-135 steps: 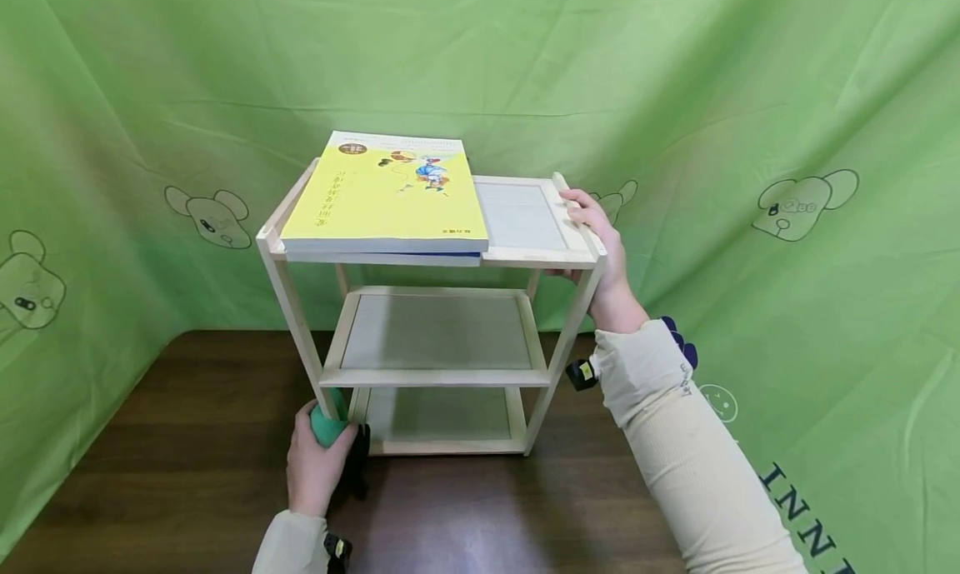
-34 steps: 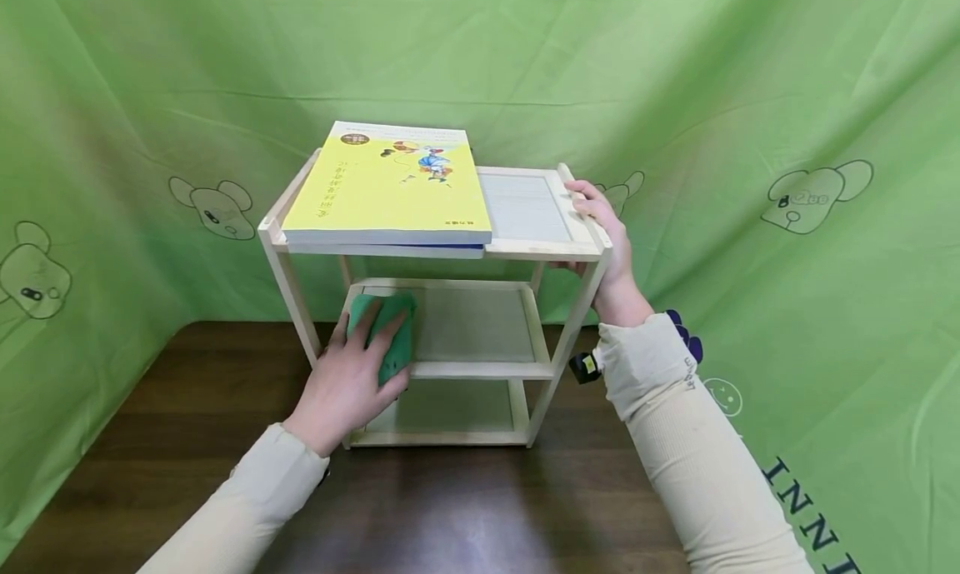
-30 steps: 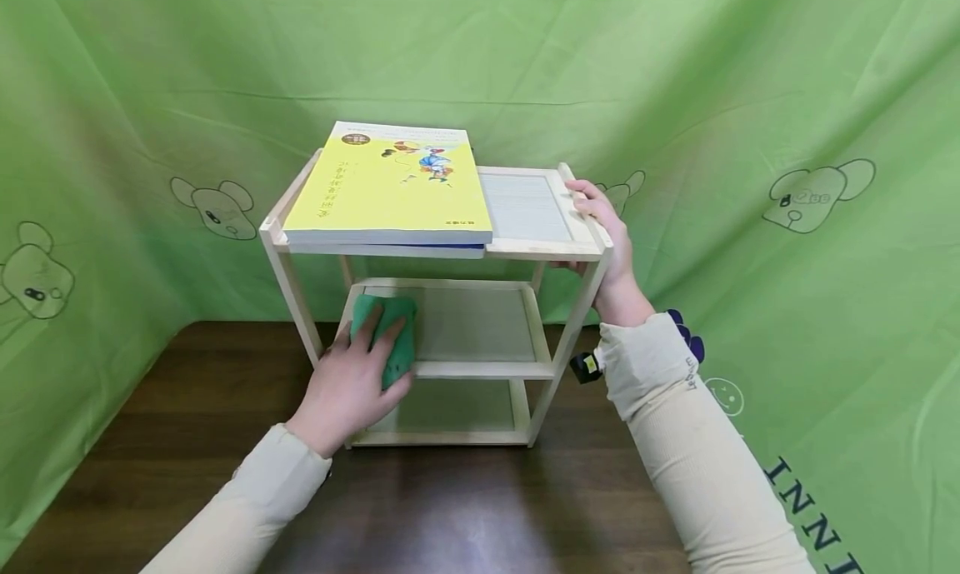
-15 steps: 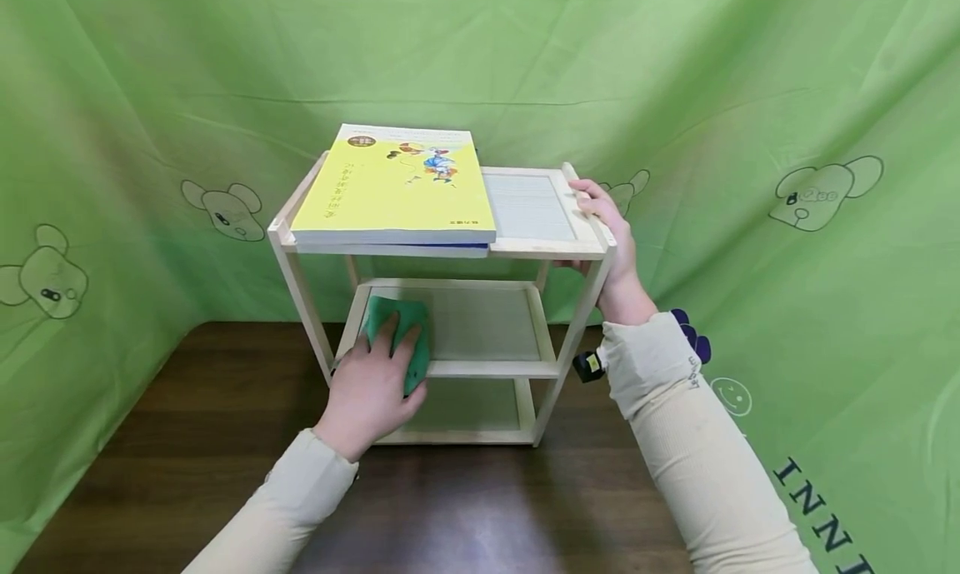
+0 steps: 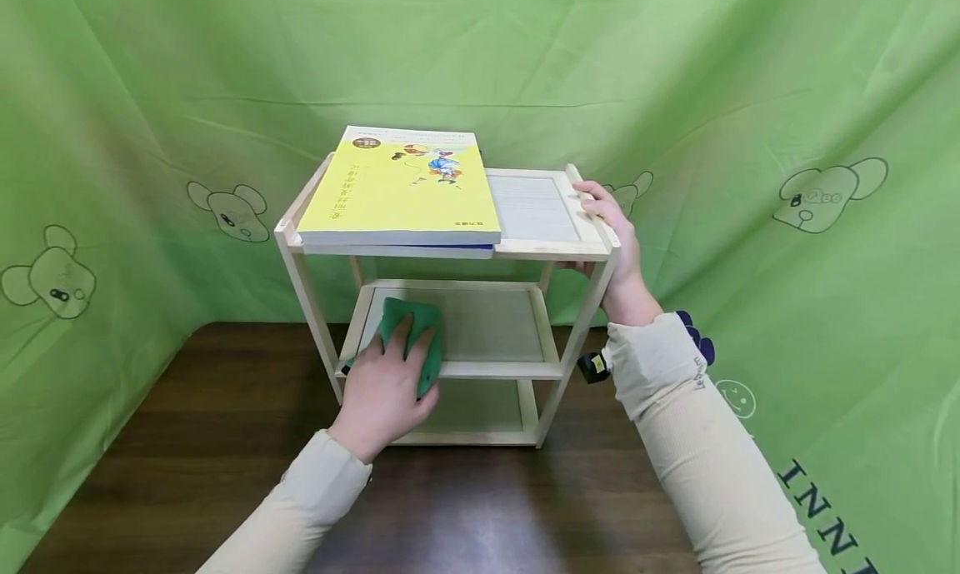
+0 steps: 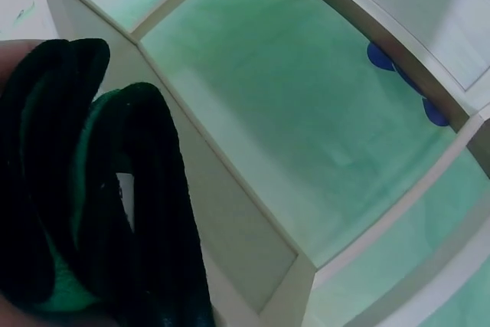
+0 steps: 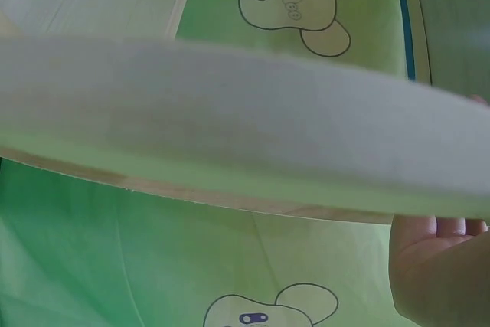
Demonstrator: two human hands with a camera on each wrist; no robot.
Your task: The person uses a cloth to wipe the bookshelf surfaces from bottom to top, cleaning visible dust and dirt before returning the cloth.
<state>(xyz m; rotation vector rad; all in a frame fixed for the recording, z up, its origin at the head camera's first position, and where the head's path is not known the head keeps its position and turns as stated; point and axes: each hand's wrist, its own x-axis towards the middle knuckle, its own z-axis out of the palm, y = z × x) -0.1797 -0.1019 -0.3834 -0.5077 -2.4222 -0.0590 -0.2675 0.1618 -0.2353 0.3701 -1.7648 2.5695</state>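
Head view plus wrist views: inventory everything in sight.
Three-tier wooden shelf: 1, cream, centre
Cartoon-covered paperback book: 1, yellow, shelf top, left
Lower book: 1 or more, white-edged, underneath
Folded cloth: 1, green, shelf middle, left
Wood-grain surface: 1, dark brown, under shelf
Fabric backdrop: 1, green, behind
Outlined animal-head prints: 4 in head view, dark, backdrop
Smiley print: 1, pale, backdrop's right
Printed lettering: 1 line, dark, lower right
Rounded shape, unclear: 1, dark blue, right of shelf
Boxy device: 1, black and yellow, right of shelf
Sleeves: 2, cream, lower left and right
Left hand: 1, bare, on cloth
Right hand: 1, bare, gripping shelf's top right
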